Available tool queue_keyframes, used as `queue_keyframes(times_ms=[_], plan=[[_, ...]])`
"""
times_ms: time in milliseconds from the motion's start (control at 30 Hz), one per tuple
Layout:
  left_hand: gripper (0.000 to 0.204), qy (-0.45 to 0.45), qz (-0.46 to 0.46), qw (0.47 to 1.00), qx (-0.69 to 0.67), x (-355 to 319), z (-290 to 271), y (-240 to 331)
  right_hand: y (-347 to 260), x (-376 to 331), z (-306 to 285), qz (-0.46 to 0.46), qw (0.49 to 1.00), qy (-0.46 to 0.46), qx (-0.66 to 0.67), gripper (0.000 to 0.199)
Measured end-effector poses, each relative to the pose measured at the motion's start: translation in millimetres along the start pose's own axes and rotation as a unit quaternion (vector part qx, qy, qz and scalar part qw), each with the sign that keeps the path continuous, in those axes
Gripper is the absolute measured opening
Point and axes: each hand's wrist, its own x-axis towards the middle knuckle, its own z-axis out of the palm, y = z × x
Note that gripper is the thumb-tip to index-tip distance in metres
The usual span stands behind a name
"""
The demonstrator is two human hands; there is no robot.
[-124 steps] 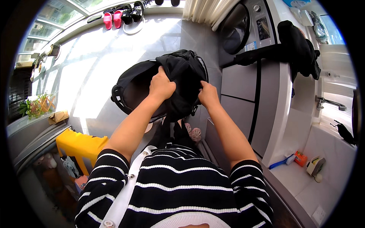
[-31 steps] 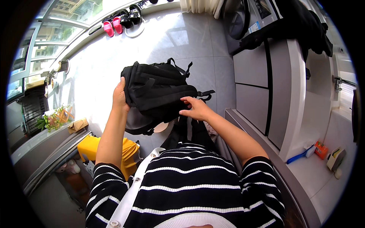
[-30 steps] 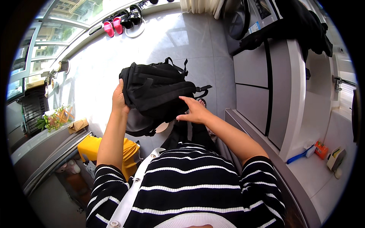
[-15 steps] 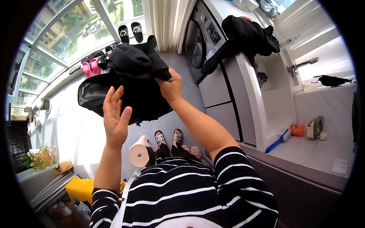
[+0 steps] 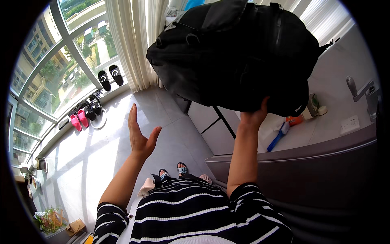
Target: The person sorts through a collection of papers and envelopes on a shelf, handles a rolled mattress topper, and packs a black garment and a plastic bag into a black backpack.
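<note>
A bulky black backpack [image 5: 235, 57] with straps and a zipped pocket is held up at the upper right. My right hand [image 5: 255, 116] grips its lower edge; the thumb shows in front, while the other fingers are mostly hidden by the fabric. To the left, my left hand [image 5: 142, 140] is raised over the floor, open, fingers stretched and thumb apart, touching nothing. Behind the backpack, the washing machine and most of the counter are hidden.
Pink slippers [image 5: 79, 120] and black slides [image 5: 110, 78] lie along the window side, beside a cream curtain [image 5: 132, 44]. On the right ledge are a blue-handled brush [image 5: 278, 137], an orange pack [image 5: 294, 120] and a white socket [image 5: 349, 125]. A plant [image 5: 52, 219] stands lower left.
The black backpack has swung from the left over the floor up to the right, over the counter, in my right hand. My left hand has moved right, apart from it.
</note>
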Motion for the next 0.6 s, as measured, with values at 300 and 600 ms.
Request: queue_keyframes(times_ms=[300, 600], plan=[[0.119, -0.21, -0.546, 0.618, -0.525, 95.7, 130.9, 15.6, -21.9, -7.8, -80.6, 0.032, 0.974, 0.2, -0.098, 0.042], [0.116, -0.157, -0.566, 0.657, -0.473, 130.9, 147.6, 41.2, -31.1, -50.8, -255.4, -0.148, 0.774, 0.119, -0.605, 0.037]])
